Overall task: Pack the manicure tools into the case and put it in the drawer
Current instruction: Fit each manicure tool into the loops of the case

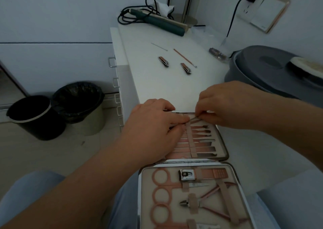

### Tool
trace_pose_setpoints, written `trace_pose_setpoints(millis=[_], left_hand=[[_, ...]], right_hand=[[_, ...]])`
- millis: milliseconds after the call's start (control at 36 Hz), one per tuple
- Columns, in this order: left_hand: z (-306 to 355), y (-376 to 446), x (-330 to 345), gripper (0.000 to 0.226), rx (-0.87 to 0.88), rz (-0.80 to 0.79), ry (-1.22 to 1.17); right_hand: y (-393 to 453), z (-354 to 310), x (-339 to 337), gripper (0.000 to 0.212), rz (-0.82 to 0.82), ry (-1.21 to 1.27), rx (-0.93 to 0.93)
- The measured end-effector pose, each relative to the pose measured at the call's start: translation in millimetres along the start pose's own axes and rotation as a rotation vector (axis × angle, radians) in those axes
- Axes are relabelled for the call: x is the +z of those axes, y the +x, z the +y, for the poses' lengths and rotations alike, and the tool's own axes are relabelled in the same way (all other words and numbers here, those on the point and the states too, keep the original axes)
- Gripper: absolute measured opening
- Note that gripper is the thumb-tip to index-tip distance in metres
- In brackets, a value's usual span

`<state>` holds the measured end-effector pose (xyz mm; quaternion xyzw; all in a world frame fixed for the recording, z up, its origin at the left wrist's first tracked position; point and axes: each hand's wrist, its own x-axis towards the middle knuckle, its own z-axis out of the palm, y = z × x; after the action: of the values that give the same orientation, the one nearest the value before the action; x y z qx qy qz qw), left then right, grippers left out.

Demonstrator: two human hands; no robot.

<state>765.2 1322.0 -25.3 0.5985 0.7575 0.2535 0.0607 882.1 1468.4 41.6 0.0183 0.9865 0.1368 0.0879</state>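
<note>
**Both hands at the case's far half**

The right hand (225,104) pinches a thin tool (193,118) in a narrow grip at the top of the elastic strap (190,136); the left hand (153,125) pinches the same tool from the other side, covering the left part of that row. The open case (225,152) lies on the desk (157,82) edge and the person's lap — scissors (161,190), a clipper and nippers are strapped in its near half. Farther up the desk lie two loose clippers (163,61) (186,68), a pink stick (184,57) and a thin needle (159,46). Beyond them sits a green hair iron (162,22) with its coiled cord. Two bins (57,111) stand on the floor, left of the drawers (117,92).
</note>
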Motion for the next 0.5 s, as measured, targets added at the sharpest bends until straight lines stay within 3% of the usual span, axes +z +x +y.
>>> trace_pose_setpoints(millis=[222, 389, 500], left_hand=[[0, 0, 0, 0.031, -0.001, 0.0, -0.001], [2, 1, 0, 0.029, 0.0, 0.01, -0.003], [1, 0, 0, 0.029, 0.011, 0.016, 0.007]], right_hand=[[4, -3, 4, 0.024, -0.025, -0.05, 0.02], [6, -2, 0, 0.005, -0.135, 0.151, 0.111], [13, -3, 2, 0.017, -0.158, 0.274, 0.131]])
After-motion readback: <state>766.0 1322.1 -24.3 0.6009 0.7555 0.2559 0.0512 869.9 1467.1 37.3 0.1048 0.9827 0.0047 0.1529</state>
